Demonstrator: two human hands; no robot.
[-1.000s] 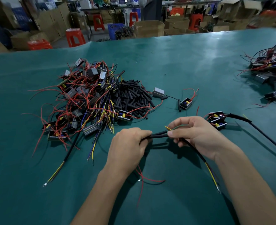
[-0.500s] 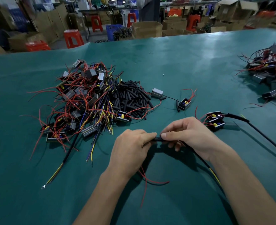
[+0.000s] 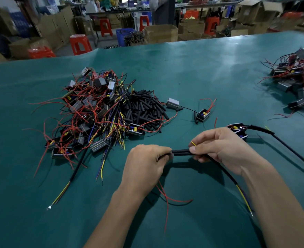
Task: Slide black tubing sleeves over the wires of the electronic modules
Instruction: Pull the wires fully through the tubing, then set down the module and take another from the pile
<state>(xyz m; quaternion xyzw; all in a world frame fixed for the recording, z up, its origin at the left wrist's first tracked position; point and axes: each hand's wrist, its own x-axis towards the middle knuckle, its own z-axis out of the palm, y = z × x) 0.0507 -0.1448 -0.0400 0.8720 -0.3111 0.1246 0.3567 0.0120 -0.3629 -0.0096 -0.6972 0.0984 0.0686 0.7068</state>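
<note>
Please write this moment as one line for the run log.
step: sleeving wire | left hand: grips black sleeve | right hand: pinches sleeve end, yellow wire tip showing | sleeve pile: on table

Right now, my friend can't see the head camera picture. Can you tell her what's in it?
Two bare hands hold a short black tubing sleeve between them above a green table: the left hand grips one end, the right hand pinches the other, where a yellow wire tip pokes out. A tangled pile of modules and loose sleeves lies behind.
</note>
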